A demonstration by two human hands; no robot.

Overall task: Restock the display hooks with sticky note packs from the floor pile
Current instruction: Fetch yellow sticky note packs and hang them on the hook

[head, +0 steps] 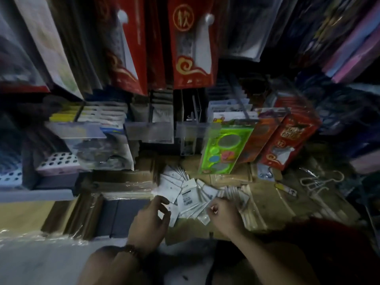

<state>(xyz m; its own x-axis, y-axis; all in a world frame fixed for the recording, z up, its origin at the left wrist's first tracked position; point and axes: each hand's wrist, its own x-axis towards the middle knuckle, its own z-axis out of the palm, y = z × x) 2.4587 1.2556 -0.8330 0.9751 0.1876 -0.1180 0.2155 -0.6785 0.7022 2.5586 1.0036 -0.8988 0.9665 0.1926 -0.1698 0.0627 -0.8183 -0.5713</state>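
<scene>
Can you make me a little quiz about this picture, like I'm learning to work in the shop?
1. True or false: the left hand and the right hand are both down at the pile of white packs.
2. The pack with round shapes just beyond the pile is mostly: A green, B purple, C black.
3. Fill in: the bracelet is on the ___ wrist.
Key: 1 true; 2 A; 3 left.

Stationery shop, packaged goods (191, 48) on display hooks (242, 108), crowded shelves
</scene>
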